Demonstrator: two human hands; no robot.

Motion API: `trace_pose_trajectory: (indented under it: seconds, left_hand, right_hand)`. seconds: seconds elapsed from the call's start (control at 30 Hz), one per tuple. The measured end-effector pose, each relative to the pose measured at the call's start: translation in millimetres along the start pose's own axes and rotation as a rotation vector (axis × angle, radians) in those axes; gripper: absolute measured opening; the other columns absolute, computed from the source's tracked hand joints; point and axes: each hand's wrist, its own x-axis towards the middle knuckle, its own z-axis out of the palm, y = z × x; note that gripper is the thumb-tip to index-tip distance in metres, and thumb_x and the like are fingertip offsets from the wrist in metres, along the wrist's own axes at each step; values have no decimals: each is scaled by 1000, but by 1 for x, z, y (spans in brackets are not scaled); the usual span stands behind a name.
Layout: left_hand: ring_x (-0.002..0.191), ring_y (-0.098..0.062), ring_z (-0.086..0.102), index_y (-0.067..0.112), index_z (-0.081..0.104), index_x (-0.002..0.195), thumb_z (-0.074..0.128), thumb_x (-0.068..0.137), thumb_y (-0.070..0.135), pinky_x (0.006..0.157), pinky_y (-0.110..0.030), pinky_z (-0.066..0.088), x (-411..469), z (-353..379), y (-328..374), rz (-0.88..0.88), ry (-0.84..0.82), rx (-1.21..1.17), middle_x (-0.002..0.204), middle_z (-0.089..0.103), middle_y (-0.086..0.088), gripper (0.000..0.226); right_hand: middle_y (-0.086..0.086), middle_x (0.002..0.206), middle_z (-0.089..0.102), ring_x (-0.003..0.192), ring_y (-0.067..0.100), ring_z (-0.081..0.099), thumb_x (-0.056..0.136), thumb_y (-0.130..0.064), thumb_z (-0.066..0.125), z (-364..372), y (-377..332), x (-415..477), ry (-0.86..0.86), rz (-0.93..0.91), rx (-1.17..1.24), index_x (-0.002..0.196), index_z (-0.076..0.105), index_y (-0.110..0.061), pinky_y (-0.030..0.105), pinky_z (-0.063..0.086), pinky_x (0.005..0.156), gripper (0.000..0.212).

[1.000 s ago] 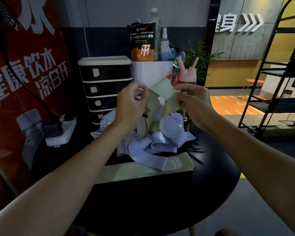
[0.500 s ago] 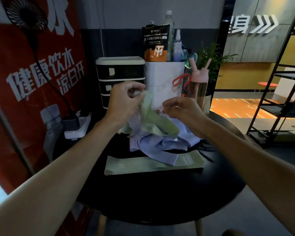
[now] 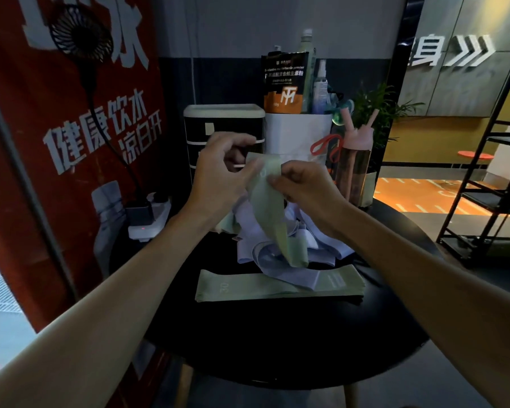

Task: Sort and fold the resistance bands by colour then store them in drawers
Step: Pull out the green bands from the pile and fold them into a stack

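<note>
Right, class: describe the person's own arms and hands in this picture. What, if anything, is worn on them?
The left arm and right arm are bare, with no sleeve anywhere in view. The left hand and right hand wear no gloves, and no watch or bracelet shows at either wrist. In this dim light a thin ring could go unseen.

Dim room: red banner at left, grey wall behind round black table, black metal rack at right.

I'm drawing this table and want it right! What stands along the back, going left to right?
power strip → black drawer unit → white bin → pink bottle
</note>
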Motion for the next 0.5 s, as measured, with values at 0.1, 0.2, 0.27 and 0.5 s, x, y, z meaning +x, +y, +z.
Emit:
trace_pose_trajectory:
  seconds: [0.1, 0.2, 0.27, 0.5]
  left_hand:
    - [94, -7, 63, 12, 61, 119, 69, 93, 25, 78, -12, 48, -1, -3, 3, -201, -83, -32, 112, 65, 2, 30]
    - [93, -17, 73, 1, 68, 115, 67, 94, 13, 79, -26, 57, -5, -5, 5, -299, -91, -246, 102, 75, -10, 24]
    - [84, -15, 74, 3, 68, 110, 70, 90, 6, 71, -23, 57, -4, -9, 6, -290, -19, -274, 94, 76, -8, 21]
    - [77, -2, 68, 7, 64, 112, 72, 87, 2, 69, -18, 54, -3, -27, -6, -144, 164, -169, 87, 71, 1, 26]
  right_hand:
    - [28, 86, 69, 72, 26, 60, 89, -10, 69, 0, -9, 3, 8, -32, 21, 84, 69, 2, 46, 51, 68, 13]
    - [25, 85, 70, 75, 25, 62, 90, -8, 69, 2, -13, 5, -15, -42, 73, 85, 69, 0, 44, 53, 74, 9]
    - [20, 79, 68, 70, 22, 58, 89, -8, 69, 4, -11, 3, -24, -32, 93, 87, 69, -1, 36, 50, 65, 8]
    - [13, 71, 62, 68, 12, 51, 90, -9, 67, -6, 42, -11, -135, 137, -252, 84, 71, 3, 22, 45, 64, 14]
